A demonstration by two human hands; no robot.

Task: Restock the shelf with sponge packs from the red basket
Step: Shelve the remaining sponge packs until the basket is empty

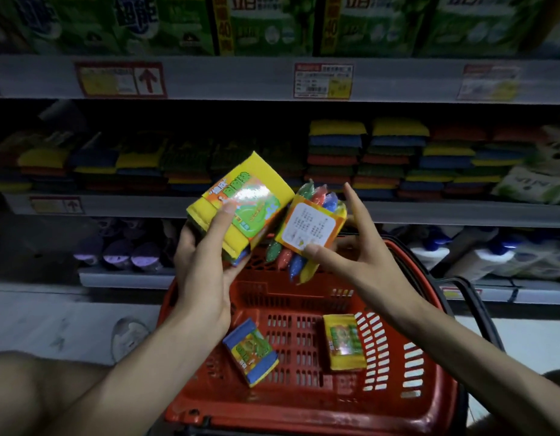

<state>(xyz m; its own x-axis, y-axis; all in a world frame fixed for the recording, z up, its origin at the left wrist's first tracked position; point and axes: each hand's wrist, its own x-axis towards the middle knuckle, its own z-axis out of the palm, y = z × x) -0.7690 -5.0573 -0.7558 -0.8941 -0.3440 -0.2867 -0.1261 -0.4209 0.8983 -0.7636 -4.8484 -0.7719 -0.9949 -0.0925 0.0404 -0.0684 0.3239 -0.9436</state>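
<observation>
The scene was a dim shop aisle, with green boxes [272, 23] on the top tier and stacked sponges [366, 158] filling most of the middle shelf [146, 204]. Below the shelves stood the red basket [303, 410], and two packs lay on its floor: a blue-edged pack [250, 350] and a yellow-edged pack [344, 346]. Above the basket the left hand [203, 265] held a yellow sponge pack [241, 202], its thumb across the printed front and its fingers curled underneath. The right hand [351, 247] pinched a multicolour pack [310, 228] by its white label, thumb in front and fingers behind, with the forefinger standing free. The two packs nearly touched. The step in hand looked like carrying both up to the shelf. To do it well, each pack should probably be matched to the stack of its own kind, turned flat with the label facing out, and set on top without pushing the neighbouring piles askew. The lower left-hand stacks seemed to have the most room.
</observation>
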